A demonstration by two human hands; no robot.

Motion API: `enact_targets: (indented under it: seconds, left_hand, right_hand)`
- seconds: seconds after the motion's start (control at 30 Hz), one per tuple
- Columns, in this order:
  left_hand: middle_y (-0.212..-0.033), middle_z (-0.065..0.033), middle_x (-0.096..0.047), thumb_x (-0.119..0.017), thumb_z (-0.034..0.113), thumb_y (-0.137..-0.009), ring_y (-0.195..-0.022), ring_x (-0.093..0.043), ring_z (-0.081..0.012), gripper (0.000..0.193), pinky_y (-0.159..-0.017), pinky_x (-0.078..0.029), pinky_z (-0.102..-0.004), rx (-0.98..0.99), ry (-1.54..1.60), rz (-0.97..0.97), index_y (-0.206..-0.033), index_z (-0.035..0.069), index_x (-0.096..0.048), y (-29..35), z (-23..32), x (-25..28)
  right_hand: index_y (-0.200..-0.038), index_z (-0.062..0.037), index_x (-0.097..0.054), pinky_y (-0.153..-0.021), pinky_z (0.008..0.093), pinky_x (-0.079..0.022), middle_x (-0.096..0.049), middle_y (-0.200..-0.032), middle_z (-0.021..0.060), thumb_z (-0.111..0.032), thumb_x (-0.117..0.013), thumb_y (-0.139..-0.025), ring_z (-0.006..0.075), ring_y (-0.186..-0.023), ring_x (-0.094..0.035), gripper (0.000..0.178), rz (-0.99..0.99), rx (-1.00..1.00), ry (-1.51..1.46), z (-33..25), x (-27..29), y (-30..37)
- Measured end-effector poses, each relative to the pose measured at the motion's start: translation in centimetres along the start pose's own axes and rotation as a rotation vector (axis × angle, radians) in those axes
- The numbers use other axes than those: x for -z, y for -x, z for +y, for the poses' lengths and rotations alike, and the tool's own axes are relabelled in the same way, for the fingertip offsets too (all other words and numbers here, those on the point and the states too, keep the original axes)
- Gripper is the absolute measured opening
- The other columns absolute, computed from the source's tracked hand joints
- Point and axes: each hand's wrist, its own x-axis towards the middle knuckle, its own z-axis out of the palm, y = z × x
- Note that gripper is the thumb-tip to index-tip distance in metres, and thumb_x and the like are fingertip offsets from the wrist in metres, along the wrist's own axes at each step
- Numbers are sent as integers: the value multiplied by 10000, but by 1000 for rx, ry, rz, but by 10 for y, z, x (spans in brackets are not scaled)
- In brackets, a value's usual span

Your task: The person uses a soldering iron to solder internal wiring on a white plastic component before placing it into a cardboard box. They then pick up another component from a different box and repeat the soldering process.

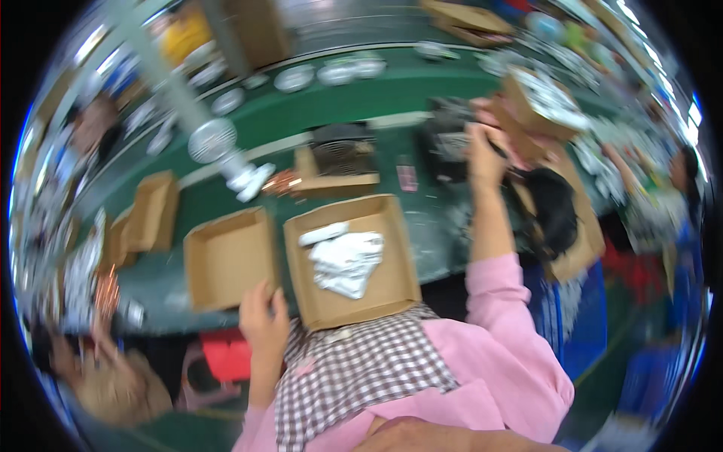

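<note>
A shallow cardboard box [410, 279] stands in front of me at the table's edge, with several white-and-silver plastic packets [348, 264] in it. My left hand [265, 315] is between this box and a second open cardboard box [230, 260], its thumb and fingers apart and nothing seen in them. Stretched far out to the right, my right hand [486, 154] is beside a dark box-shaped thing [446, 139] and a pile of cardboard and pink material [512, 128]. Motion blur hides what its fingers do.
Beyond the boxes are a dark grilled unit [343, 154], copper-coloured pieces [282, 183] and a small fan [213, 141] on a post. A black bag-like thing [551, 211] lies right, above a blue crate [576, 320]. Other people sit at both sides.
</note>
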Motion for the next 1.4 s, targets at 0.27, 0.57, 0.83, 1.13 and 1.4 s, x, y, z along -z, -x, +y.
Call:
enact_targets:
  seconds: [0.27, 0.57, 0.83, 1.13, 1.4]
  left_hand:
    - [-995, -182, -590, -722, 221, -777, -937, -550, -367, 524, -765, -489, -417, 79, -199, -4, -1197, 3, -499, 0, -22, -10]
    - [-713, -97, -599, -699, 181, -757, -719, -582, -293, 206, -565, -497, -390, 49, -258, 72, -717, 60, -537, -5, -32, -18]
    - [-696, -120, -585, -695, 161, -763, -703, -564, -327, 150, -568, -479, -418, 1, -276, 270, -728, 60, -590, -35, -72, 49]
    - [-804, -97, -626, -686, 163, -756, -864, -573, -307, 141, -696, -508, -402, -16, -462, 355, -786, 47, -610, -142, -238, 106]
    - [-882, -102, -617, -716, 220, -761, -901, -570, -294, 208, -757, -499, -386, -40, -395, 368, -858, 58, -627, -157, -309, 121]
  right_hand:
    - [-1045, 31, -604, -553, 188, -497, -623, -817, 49, -118, -675, -868, 114, -650, -608, 242, -151, -402, -546, 35, -33, -33]
    - [-1134, 5, -546, -591, 178, -417, -609, -863, 17, -106, -636, -880, 82, -700, -563, 291, -343, -517, -673, -27, -13, 81]
    - [-1181, -8, -496, -650, 180, -379, -527, -1009, 30, -45, -634, -819, 39, -701, -445, 389, -636, -332, -332, -38, -11, 175]
    - [-1173, -20, -490, -701, 209, -424, -499, -985, 28, -33, -615, -826, 73, -781, -501, 369, -486, -361, -213, -49, -17, 191]
    - [-896, -22, -611, -684, 329, -477, -581, -852, 117, -53, -681, -751, 243, -761, -582, 164, -1193, 510, 47, -184, -99, 205]
